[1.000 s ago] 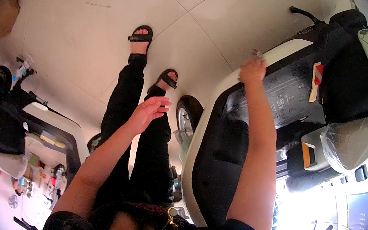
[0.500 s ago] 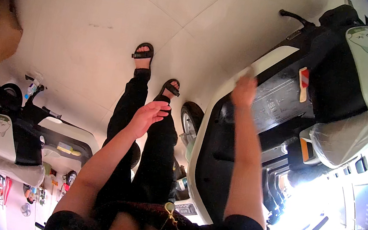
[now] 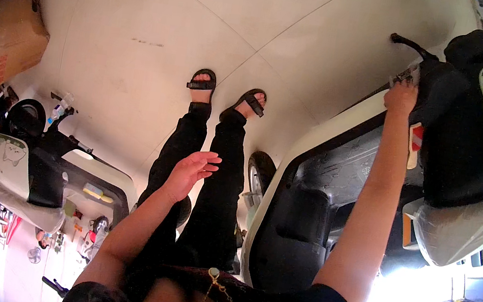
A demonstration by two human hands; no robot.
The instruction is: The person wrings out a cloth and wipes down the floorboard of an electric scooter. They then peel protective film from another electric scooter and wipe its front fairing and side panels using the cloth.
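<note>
To my right stands a black and cream electric scooter (image 3: pixel 293 177), its seat end wrapped in clear plastic. My right hand (image 3: pixel 401 98) reaches across to its lower far side, fingers curled at a small ridged footpeg (image 3: pixel 406 74); the fingertips are partly hidden. Beyond my right forearm lies a brush (image 3: pixel 415 147) with a pale handle and a red and white patch, on the scooter's footboard (image 3: pixel 351 160). My left hand (image 3: pixel 192 174) hangs in the air before my legs, fingers loosely apart, holding nothing.
A second similar scooter (image 3: pixel 96 174) stands at the left, with a yellow and white brush (image 3: pixel 98 193) on it. A cardboard box (image 3: pixel 5 56) is at the far left. My sandalled feet stand on the pale tiled floor (image 3: pixel 150 8).
My right hand has moved forward and right, from above the scooter's near rim to the footpeg. My left hand keeps nearly the same pose. The view has shifted slightly.
</note>
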